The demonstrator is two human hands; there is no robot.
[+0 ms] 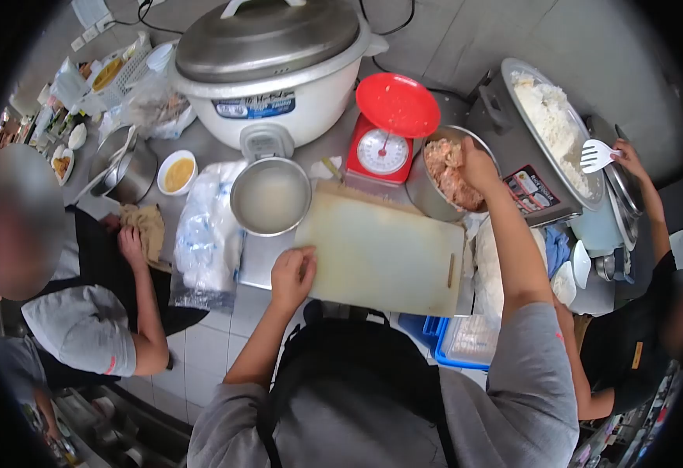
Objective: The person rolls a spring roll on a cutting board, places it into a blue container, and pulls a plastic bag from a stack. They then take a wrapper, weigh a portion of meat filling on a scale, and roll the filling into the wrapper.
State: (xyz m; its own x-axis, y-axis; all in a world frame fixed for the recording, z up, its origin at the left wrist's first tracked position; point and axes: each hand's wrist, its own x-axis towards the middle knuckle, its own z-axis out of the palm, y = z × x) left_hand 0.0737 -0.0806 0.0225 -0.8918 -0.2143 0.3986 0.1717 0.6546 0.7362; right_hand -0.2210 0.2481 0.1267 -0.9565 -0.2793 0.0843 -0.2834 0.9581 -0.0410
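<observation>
My right hand (pixel 479 167) reaches into a metal pot (pixel 418 187) of raw minced meat (pixel 451 178). Its fingers are curled at the meat and partly hidden. My left hand (pixel 293 274) rests with curled fingers at the left edge of a pale cutting board (pixel 380 249), and nothing shows in it. Beyond that hand stands a metal bowl (pixel 271 196) of cloudy liquid. A red kitchen scale (pixel 380 152) with a red dish (pixel 398 104) on top is just left of the pot.
A large rice cooker (pixel 279 117) stands at the back. Plastic bags (pixel 207 226) lie left of the bowl. On the right is an open cooker of white rice (pixel 548 125), where a co-worker's hand holds a slotted turner (pixel 596 156). Another co-worker's hand (pixel 132 246) touches a brown cloth (pixel 146 230).
</observation>
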